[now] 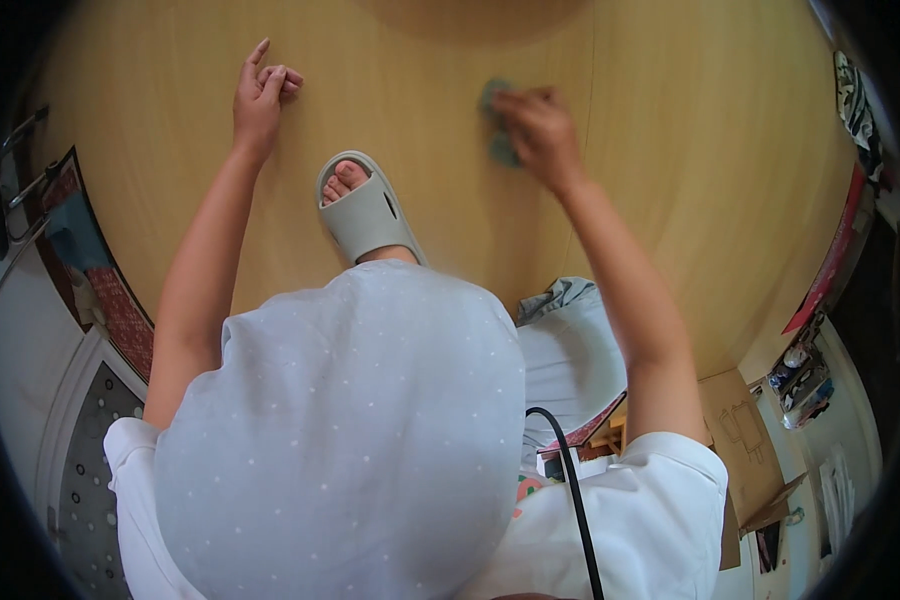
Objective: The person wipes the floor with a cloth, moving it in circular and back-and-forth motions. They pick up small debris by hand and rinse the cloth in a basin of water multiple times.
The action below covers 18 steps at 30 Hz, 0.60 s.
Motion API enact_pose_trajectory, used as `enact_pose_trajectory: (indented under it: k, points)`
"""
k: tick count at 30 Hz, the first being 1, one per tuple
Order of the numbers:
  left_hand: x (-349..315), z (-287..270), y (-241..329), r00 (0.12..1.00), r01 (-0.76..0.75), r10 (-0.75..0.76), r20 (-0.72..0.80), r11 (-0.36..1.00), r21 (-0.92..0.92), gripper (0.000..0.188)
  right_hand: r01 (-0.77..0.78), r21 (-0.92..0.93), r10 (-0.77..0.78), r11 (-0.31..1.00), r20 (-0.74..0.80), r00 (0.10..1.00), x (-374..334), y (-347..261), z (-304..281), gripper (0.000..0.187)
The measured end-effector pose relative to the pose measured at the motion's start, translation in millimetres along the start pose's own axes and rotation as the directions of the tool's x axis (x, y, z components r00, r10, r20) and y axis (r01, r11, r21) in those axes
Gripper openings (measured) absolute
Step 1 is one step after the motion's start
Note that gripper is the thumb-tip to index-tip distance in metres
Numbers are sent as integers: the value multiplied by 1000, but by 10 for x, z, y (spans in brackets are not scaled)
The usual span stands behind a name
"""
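My right hand is closed on a small grey-green cloth, which lies against the light wood-coloured floor. Motion smears the cloth and fingers, so I cannot tell if it is a rag or a thin pad. To the left, my left hand hovers near the floor with nothing in it. Its index finger stretches out while the others bend loosely. Between the two hands, closer to me, my foot stands in a grey slipper.
A black cable runs down in front of my white shirt. At the right are an open cardboard box and a red-edged mat. A patterned red rug lies at the left, beside metal chair legs.
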<state>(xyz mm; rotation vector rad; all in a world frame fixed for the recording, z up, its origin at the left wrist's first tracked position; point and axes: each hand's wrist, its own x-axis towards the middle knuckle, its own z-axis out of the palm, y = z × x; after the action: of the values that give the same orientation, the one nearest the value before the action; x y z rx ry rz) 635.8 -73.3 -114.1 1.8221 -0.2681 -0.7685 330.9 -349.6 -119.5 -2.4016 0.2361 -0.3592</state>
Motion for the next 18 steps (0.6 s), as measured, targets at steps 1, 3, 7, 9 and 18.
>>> enact_pose_trajectory:
  k: [1, 3, 7, 9, 18]
  points:
    - [-18, -28, -27, 1000, 3, -3, -5, 1000, 5, 52, -22, 34, 19, 999, 82, 996, -43, -239, 53, 39]
    - [13, 6, -34, 1000, -11, 11, 11, 1000, -16, 51, -30, 22, 28, 999, 110, 994, -155, -379, 100, 41]
    - [-12, 3, -14, 1000, 6, -6, 6, 1000, 0, 51, 129, -199, -96, 972, 166, 981, -172, -473, -20, 48]
    - [-14, -5, -1, 1000, -5, 5, 11, 1000, 17, 50, 226, -218, -187, 950, 184, 965, -193, -361, -82, 54]
    - [-104, 156, 92, 997, -60, 66, -30, 983, 172, 44, 381, -314, -351, 870, 151, 924, -137, -61, 154, 43]
